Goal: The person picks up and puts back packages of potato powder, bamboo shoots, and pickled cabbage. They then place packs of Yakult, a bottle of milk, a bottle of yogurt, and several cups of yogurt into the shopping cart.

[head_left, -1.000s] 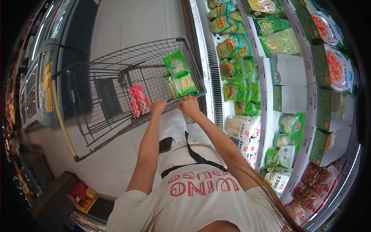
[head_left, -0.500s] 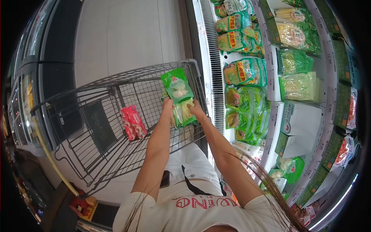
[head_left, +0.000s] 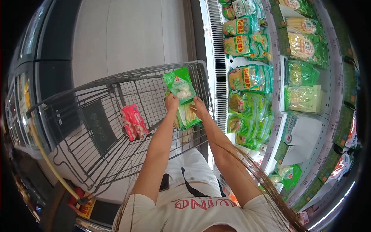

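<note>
A green bag with a clear window showing pale, round contents [head_left: 181,87] lies at the far right end of the shopping cart [head_left: 143,71]. My left hand [head_left: 172,103] is closed on its lower left edge, and my right hand [head_left: 199,106] grips its lower right edge. Below it, between my forearms, sits another green-and-clear package with long pale pieces [head_left: 187,116], partly covered by the upper bag. A pink-red pack [head_left: 134,122] rests farther left in the cart, away from both hands.
A refrigerated shelf on the right holds green and yellow bags [head_left: 249,77] and pale vegetable packs [head_left: 303,98]. An open white box [head_left: 305,129] stands on it. The cart's dark panel [head_left: 98,125] and yellow-edged handle [head_left: 52,164] are on the left. Dark cabinets line the far left.
My right hand has moved up from the lower package to the upper bag's lower right edge. The shelf has shifted slightly right and down in view.
</note>
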Available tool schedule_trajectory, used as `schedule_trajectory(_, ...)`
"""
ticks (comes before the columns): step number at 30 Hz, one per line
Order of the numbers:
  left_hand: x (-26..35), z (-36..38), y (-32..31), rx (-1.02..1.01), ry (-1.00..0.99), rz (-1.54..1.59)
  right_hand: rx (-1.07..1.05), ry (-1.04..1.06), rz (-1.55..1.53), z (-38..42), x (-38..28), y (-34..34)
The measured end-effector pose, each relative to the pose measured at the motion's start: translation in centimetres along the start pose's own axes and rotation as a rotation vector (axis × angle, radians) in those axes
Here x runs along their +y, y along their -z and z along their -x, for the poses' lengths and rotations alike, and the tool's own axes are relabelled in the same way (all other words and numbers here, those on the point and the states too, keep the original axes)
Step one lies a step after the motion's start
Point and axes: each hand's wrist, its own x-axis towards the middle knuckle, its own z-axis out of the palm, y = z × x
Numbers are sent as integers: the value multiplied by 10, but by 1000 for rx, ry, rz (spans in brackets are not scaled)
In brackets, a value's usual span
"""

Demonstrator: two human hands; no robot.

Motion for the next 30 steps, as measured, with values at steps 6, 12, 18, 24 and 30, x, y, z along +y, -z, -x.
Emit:
schedule_trajectory(6,9,33,39,14,-388,226,-53,-69,-261,19,13,5)
schedule_trajectory(12,14,74,65,177,-709,184,-143,-129,-532,44,27,-3)
schedule_trajectory(18,-2,104,98,152,-718,160,-154,-182,-524,67,25,-8)
schedule_trajectory(24,-11,136,132,-36,-682,431,-438,83,-472,145,3,20)
schedule_trajectory(30,13,227,142,-228,-510,432,-500,488,-247,257,-5,78)
